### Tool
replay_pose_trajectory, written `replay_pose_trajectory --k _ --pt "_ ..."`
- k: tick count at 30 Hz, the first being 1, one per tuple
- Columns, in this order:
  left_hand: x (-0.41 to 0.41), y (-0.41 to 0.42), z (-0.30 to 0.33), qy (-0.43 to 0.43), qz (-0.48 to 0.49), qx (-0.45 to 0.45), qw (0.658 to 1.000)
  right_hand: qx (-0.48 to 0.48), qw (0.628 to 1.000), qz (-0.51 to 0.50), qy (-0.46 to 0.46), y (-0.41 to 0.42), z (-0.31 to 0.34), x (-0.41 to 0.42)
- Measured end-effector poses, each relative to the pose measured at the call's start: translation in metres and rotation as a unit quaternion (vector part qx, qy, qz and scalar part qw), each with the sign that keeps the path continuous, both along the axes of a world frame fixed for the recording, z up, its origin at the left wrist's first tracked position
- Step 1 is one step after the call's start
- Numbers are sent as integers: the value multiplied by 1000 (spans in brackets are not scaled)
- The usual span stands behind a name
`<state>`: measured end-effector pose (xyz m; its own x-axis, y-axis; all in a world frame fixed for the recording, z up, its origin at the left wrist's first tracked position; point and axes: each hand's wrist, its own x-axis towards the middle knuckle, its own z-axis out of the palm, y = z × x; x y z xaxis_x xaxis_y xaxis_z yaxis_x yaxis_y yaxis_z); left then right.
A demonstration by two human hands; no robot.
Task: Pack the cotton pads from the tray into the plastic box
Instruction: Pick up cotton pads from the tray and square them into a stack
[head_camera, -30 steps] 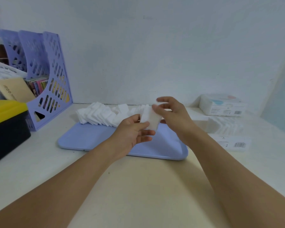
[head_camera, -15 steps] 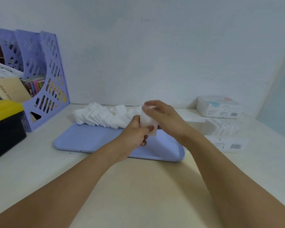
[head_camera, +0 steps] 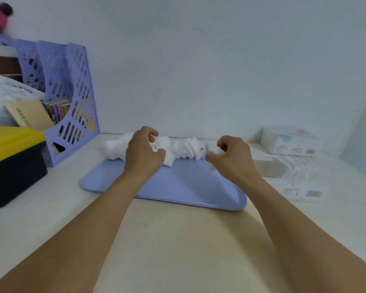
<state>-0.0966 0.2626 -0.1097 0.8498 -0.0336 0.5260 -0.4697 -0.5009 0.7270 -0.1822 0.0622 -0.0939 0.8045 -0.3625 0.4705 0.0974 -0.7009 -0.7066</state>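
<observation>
Both hands are now apart, having separated from the small stack they were holding together over the tray (head_camera: pixel 178 187). Left hand (head_camera: pixel 143 154) is curling its fingers (head_camera: pixel 152 134) around pads (head_camera: pixel 186 148) at the row's 9 o'clock end; right hand (head_camera: pixel 234 157) is pinching pads at the 3 o'clock end. Pads are lying along the tray's far edge. Box (head_camera: pixel 287 167) is sitting on the tabletop (head_camera: pixel 178 240) at 3 o'clock.

Left hand (head_camera: pixel 143 152) and right hand (head_camera: pixel 230 156) grip cotton pads (head_camera: pixel 186 148) along far edge of tray (head_camera: pixel 190 187); plastic box (head_camera: pixel 292 168), part-filled, right of tray.
</observation>
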Motion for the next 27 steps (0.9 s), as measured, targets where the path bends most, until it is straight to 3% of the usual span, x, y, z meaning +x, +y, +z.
replay_pose_trajectory --k 3,9,13,17,21,27 --pt "17 20 -4 38 48 58 996 -2 1000 -2 3 13 -2 7" --pt "24 28 -18 115 26 242 963 -101 992 21 66 58 1 50" --pt "28 39 -11 70 77 208 972 -216 973 15 79 85 0 75" --pt "32 46 -18 66 44 235 969 -296 951 -1 95 104 -11 90" --pt "35 41 -25 68 33 259 963 -310 946 2 99 102 -25 98" --pt "40 38 -27 70 47 203 976 -265 949 52 162 97 -27 98"
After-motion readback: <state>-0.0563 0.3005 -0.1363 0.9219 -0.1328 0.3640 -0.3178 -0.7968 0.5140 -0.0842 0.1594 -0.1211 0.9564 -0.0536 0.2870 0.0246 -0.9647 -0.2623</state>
